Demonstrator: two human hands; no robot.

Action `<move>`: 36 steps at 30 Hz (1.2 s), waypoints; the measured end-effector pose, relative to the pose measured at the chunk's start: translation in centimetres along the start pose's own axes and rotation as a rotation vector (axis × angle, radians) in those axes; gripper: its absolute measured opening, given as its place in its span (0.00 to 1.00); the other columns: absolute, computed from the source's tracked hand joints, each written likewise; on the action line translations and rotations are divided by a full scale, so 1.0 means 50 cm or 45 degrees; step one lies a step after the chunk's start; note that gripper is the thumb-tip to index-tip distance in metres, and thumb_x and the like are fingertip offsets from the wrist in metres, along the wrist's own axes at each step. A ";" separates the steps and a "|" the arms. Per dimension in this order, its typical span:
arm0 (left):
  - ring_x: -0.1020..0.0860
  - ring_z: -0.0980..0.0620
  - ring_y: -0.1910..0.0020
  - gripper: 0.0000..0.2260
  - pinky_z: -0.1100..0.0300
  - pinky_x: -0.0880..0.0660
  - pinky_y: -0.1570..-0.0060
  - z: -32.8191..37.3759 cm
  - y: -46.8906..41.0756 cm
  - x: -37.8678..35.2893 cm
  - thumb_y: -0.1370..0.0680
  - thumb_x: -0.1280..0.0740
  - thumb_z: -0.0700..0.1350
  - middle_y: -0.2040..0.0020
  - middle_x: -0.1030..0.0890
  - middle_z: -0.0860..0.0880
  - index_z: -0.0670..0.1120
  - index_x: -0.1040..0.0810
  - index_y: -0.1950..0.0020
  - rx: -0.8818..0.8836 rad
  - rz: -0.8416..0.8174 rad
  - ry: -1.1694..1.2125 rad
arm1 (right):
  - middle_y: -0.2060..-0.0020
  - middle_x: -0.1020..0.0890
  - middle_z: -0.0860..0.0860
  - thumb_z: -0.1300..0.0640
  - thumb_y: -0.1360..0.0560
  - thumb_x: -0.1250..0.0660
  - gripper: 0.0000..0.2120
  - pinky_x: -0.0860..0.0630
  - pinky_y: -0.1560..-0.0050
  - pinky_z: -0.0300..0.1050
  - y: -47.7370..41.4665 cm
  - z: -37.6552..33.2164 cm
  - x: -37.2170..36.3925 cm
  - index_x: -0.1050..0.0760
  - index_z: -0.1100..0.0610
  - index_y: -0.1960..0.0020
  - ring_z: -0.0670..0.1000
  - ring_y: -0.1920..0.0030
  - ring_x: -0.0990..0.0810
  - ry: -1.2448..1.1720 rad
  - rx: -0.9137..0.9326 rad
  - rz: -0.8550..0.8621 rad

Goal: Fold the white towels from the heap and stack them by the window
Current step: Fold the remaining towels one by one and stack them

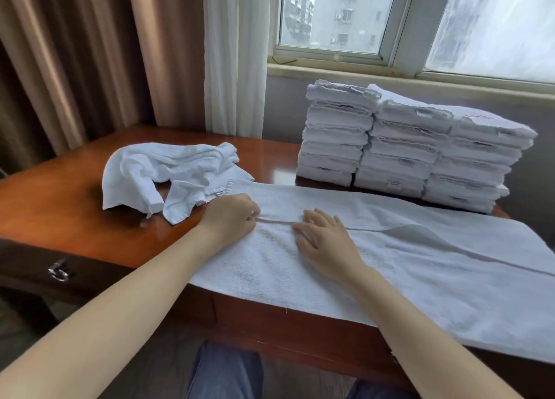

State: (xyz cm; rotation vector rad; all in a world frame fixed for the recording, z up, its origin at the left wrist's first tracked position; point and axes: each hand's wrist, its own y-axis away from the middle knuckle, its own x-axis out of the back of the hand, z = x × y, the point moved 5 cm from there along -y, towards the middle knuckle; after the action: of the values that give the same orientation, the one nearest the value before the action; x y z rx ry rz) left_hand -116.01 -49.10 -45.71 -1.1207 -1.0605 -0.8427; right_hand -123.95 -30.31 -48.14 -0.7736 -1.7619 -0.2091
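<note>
3 folded-towel stacks (402,149), 1 spread towel (420,266), 1 crumpled heap (168,173), 2 hands (324,239)

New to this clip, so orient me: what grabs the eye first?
The stacks first: three neat white columns at the far right of the desk, under the window. Then the towel spread along the near edge, the left hand pinching its hem, the right hand flat on it. A crumpled heap lies to the left.

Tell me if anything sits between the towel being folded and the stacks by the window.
Nothing visible does. The spread towel lies right before the stacks, with at most a strip of bare table between. The heap lies off to the left, clear of that path.
</note>
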 end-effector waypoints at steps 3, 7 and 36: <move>0.20 0.49 0.51 0.11 0.53 0.23 0.54 -0.008 0.001 -0.003 0.19 0.38 0.44 0.48 0.19 0.52 0.48 0.16 0.47 -0.056 0.064 0.005 | 0.23 0.37 0.47 0.50 0.18 0.44 0.20 0.56 0.22 0.56 -0.005 0.006 -0.010 0.31 0.50 0.27 0.49 0.22 0.48 0.022 -0.021 -0.052; 0.20 0.45 0.53 0.08 0.53 0.25 0.57 -0.029 -0.002 0.011 0.20 0.37 0.42 0.49 0.18 0.49 0.46 0.18 0.48 0.064 0.233 0.104 | 0.25 0.34 0.48 0.52 0.18 0.43 0.20 0.54 0.23 0.58 -0.014 0.008 -0.002 0.30 0.54 0.28 0.51 0.23 0.43 0.085 -0.014 0.001; 0.25 0.52 0.40 0.15 0.60 0.31 0.53 0.366 -0.099 -0.069 0.21 0.36 0.47 0.39 0.22 0.55 0.54 0.22 0.36 -0.434 -0.024 0.308 | 0.45 0.18 0.45 0.55 0.24 0.35 0.13 0.32 0.57 0.41 0.116 0.283 0.170 0.20 0.47 0.41 0.52 0.45 0.21 0.203 -0.441 0.220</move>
State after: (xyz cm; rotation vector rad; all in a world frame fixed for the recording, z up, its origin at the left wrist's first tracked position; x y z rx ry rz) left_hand -125.82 -32.52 -46.00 -1.2537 -0.7439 -1.1733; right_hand -132.89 -15.35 -46.65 -1.1215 -1.5168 -0.4547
